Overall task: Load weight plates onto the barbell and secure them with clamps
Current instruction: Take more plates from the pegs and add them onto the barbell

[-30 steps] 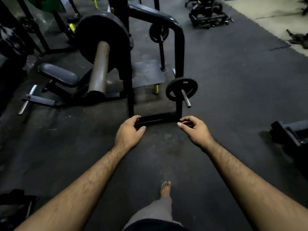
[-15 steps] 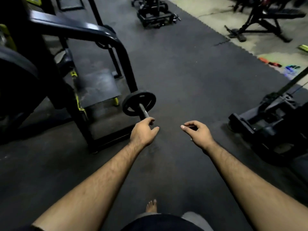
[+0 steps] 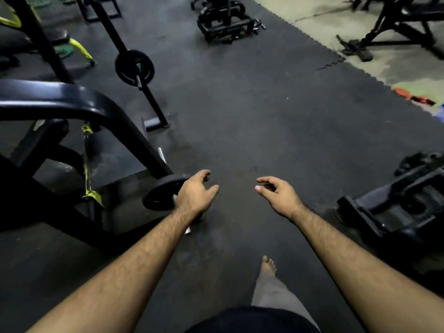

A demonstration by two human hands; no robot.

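Both arms stretched forward over the dark rubber floor point(image 3: 252, 121), left hand point(image 3: 195, 194) and right hand point(image 3: 278, 194) well apart, fingers loosely spread, gripping nothing. Small weight plate point(image 3: 161, 194) on its peg just beside the left hand, low on the black rack point(image 3: 103, 109). Bare foot point(image 3: 268, 265) forward below.

A dimly lit gym floor seen from above. Dark rubber matting point(image 3: 252, 121) covers most of the ground, its jagged interlocking edge meeting a paler concrete strip point(image 3: 374, 51) at the upper right. A black curved-tube machine frame point(image 3: 72, 102) with yellow fittings fills the left side. Another black machine base point(image 3: 225, 20) sits at the top centre, a bench frame point(image 3: 398, 25) stands on the concrete, and a low black machine point(image 3: 394, 207) lies at the right edge.
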